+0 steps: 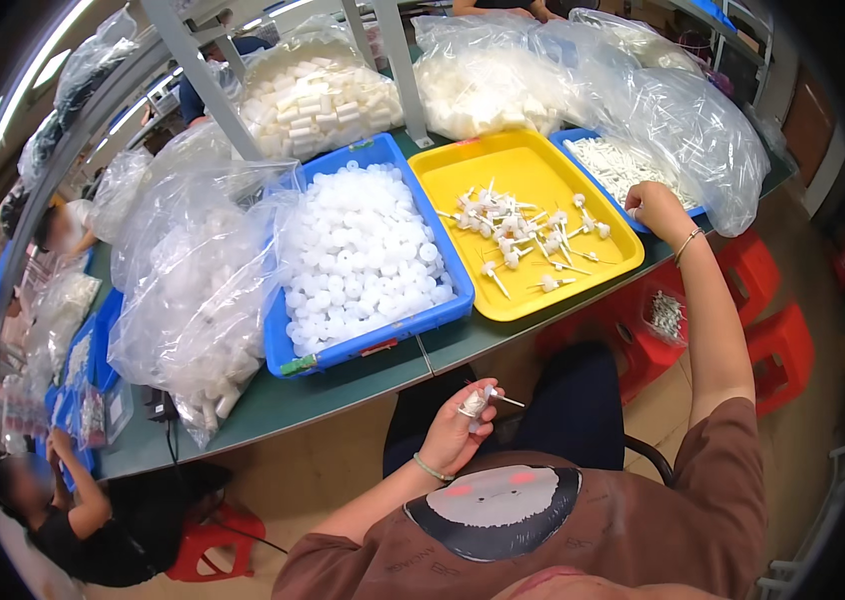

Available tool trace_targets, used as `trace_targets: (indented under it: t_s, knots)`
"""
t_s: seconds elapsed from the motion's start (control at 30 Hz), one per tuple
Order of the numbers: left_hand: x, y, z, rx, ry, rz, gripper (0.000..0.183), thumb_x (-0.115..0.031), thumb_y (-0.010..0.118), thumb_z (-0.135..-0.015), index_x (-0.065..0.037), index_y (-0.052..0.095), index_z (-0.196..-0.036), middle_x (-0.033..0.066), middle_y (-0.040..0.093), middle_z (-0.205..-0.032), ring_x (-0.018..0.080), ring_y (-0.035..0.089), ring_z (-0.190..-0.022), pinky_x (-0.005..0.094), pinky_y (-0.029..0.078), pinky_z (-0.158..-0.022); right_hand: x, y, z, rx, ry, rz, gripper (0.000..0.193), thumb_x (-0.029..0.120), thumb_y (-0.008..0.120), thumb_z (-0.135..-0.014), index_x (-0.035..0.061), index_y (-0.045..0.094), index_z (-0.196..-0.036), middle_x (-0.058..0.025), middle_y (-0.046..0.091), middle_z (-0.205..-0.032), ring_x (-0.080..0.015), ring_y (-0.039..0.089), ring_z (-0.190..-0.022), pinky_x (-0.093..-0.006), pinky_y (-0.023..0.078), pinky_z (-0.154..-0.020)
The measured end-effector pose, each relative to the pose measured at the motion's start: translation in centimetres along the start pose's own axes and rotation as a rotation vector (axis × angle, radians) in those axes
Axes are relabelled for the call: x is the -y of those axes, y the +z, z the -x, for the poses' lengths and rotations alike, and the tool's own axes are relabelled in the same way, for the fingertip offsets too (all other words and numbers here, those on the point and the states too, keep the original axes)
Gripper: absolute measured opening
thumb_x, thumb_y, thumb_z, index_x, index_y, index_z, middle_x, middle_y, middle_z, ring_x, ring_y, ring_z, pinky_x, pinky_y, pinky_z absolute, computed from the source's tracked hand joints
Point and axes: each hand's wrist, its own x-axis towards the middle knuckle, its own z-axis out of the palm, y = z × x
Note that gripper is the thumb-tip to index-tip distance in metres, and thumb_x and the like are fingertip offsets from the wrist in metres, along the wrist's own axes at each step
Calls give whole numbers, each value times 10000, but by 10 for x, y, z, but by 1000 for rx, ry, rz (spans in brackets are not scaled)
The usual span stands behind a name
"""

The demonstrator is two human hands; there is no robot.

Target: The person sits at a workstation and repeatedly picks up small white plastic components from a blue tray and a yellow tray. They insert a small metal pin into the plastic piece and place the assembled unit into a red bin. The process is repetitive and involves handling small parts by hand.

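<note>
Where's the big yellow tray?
In the head view, the yellow tray lies right of centre on the green table, between the blue tray of white discs and the smaller blue tray.

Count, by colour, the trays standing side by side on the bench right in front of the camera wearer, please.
Blue: 2, the left blue tray heaped with white discs, and the right blue tray of thin white pieces, where the right hand is.
Yellow: 1, the yellow tray with scattered stemmed pieces.
Total: 3 trays.
</note>
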Motion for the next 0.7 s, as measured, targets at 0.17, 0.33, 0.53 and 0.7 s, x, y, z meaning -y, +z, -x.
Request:
trace_targets:
  t_s: [0.17, 0.33, 0.53, 0.7]
  knots:
    - [-10, 3, 4, -14, 8, -44, 307, -184, 556, -939, -39, 496, -1203, 41, 543, -1053, 70, 437, -730, 166, 365, -551, 5, 7, -4, -91, -143, 127, 88, 115, 638, -719, 47, 680, -757, -154, 658, -770, -315, 638, -773, -398, 506, -707]
    - [-1, 0, 4, -23, 25, 5, 317, -154, 552, -941, -24, 498, -1225, 57, 559, -1076, 63, 442, -726, 164, 364, -550, 14, 2, -4, -45, -113, 186, 122, 50, 622, -691, 32, 683, -795, -158, 651, -803, -319, 625, -779, -396, 498, -704]
    - [0, -4, 2, -3, 45, 37, 317, -158, 545, -943, -33, 494, -1231, 57, 558, -1084, 69, 445, -730, 173, 367, -558, 8, 1, 17, -414, 2, -171, 159, 36, 595, -752, 38, 661, -897, -125, 642, -864, -277, 623, -806, -364, 490, -731]
    - [-4, 0, 3, -25, 63, 31, 332, -250, 556, -943, -57, 511, -1209, 42, 557, -1053, 85, 438, -724, 185, 370, -559, 87, -28, 66, -691, -240, -439, 133, 15, 578, -814, 10, 621, -939, -126, 597, -898, -272, 588, -842, -321, 471, -744]
